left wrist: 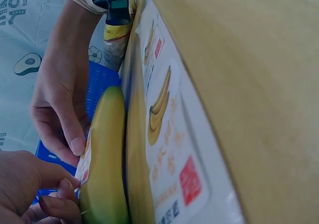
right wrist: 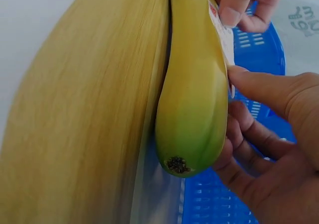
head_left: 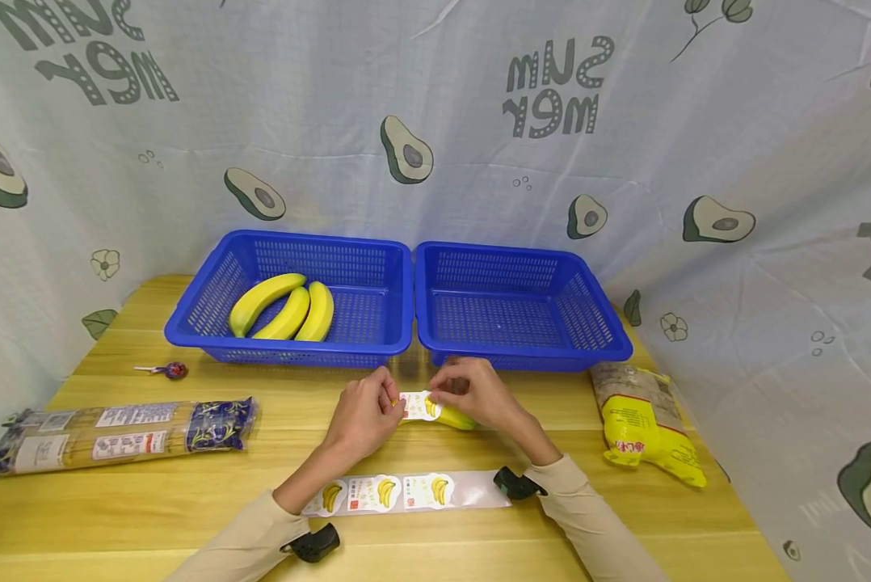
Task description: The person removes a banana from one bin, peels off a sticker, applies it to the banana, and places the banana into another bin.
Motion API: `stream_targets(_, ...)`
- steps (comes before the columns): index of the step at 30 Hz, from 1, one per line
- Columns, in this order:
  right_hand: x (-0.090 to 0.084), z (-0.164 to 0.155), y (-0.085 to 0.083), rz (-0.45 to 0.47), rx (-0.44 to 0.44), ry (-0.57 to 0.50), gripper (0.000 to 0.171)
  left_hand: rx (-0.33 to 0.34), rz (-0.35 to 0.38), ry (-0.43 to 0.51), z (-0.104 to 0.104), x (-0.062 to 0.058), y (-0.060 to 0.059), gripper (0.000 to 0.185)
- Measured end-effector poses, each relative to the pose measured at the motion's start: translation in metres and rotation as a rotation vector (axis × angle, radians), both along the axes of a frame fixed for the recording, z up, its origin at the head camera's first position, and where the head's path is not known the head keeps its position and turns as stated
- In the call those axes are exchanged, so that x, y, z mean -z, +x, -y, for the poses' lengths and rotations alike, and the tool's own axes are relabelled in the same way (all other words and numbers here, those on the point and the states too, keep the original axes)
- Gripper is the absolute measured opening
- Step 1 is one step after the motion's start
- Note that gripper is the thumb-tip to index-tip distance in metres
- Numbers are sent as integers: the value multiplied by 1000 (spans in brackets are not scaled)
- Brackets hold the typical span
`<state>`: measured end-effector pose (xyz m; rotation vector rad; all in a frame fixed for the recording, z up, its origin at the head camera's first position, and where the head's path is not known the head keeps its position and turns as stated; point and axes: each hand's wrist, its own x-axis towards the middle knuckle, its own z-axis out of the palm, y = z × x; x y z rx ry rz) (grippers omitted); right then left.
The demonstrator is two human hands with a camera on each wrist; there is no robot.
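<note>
While both hands attend to one banana on the table, that worked banana serves as reference for all positions. A printed label lies along its upper side; in the right wrist view, the end nearer the right hand stands slightly off the peel. The right hand appears to pinch that end, its other fingers loosely curled. The left hand appears to pinch the opposite end between thumb and fingertip.

Progress, as judged: application of this label is well advanced, its ends not yet pressed flat. Beyond and left of the worked banana, a blue basket holds three bananas; no label shows on their visible sides. Nearer the person than the worked banana, a backing strip carries three further labels, one partly covered by the left wrist. Outstanding, in this judgement: securing both ends, then labelling the three bananas.
</note>
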<state>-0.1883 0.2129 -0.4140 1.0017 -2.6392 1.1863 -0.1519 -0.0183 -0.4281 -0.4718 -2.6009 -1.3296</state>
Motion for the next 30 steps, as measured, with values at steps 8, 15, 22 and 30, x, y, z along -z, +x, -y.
stream_targets(8,0,-1,3,-53,-71,47,15,-7,2,5,-3,2,3,12)
stream_targets(15,-2,0,5,-44,-119,126,21,10,13,16,-2,1,3,10)
stream_targets(22,-4,0,5,-1,-123,139,25,38,37,26,1,0,2,16)
stream_targets(30,-4,-3,3,27,-130,155,28,37,55,-47,3,-2,3,23)
